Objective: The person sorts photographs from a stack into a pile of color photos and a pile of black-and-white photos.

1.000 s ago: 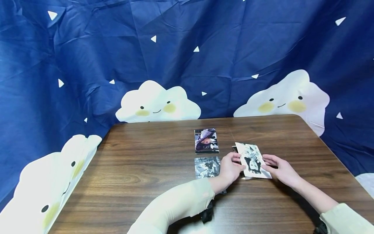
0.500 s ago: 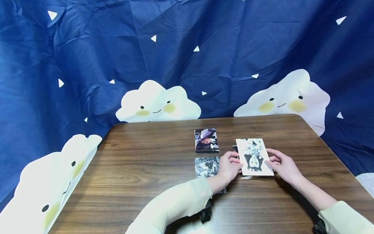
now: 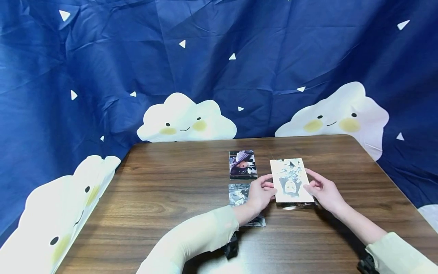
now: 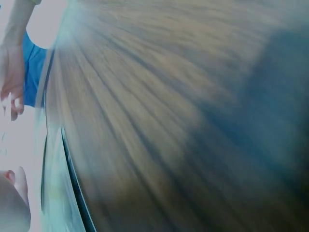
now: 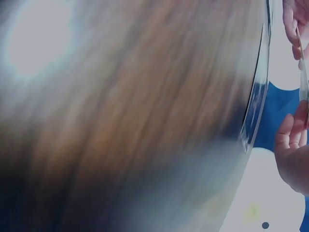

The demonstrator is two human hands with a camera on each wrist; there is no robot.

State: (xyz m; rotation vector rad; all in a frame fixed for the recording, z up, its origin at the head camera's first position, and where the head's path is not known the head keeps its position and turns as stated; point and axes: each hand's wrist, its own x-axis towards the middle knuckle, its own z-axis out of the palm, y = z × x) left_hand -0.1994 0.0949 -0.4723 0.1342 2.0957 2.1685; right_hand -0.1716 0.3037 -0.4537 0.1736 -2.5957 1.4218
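Observation:
A white photo card [image 3: 292,182] with a black-and-white portrait is held above the wooden table between both hands. My left hand [image 3: 261,195] pinches its left edge, thumb toward the near side. On the opposite edge, my right hand [image 3: 325,192] pinches the card between thumb and fingers. Under it, a darker card or small stack [image 3: 301,205] peeks out along the near side; the rest is hidden. The right wrist view shows the held card [image 5: 304,77] edge-on between the hands.
A colour photo card [image 3: 242,164] showing purple lies farther back. Nearer, a grey photo card [image 3: 238,193] is partly covered by my left hand, and another grey card [image 3: 256,221] pokes out below the wrist. A blue curtain [image 3: 212,57] hangs behind the table [image 3: 164,190].
The white card was tilted and has been straightened, then shifted slightly left and away from me with both hands. More of the darker card beneath now shows at the near side.

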